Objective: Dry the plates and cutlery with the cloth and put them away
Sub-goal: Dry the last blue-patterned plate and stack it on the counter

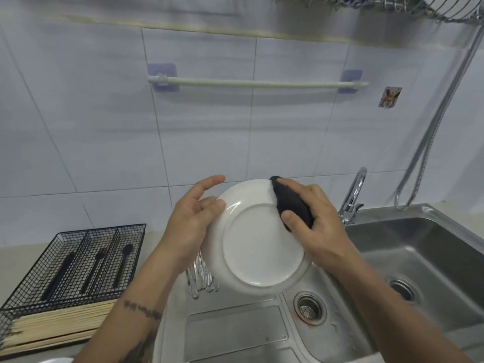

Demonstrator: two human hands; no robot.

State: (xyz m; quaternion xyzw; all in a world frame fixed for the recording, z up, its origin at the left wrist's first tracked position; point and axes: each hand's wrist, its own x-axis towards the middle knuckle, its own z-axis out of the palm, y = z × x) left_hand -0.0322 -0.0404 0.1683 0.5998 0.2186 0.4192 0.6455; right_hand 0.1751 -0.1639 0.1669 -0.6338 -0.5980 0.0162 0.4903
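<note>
My right hand (318, 221) pinches the dark cloth (293, 205) on the plate's (259, 247) rim | left hand (195, 218) steadies the other edge, fingers loosely spread | plate held underside-up over the sink (408, 260) | step: drying | next, I reckon: turn it, wipe the face, rack it; cutlery (201, 279) waits.
</note>
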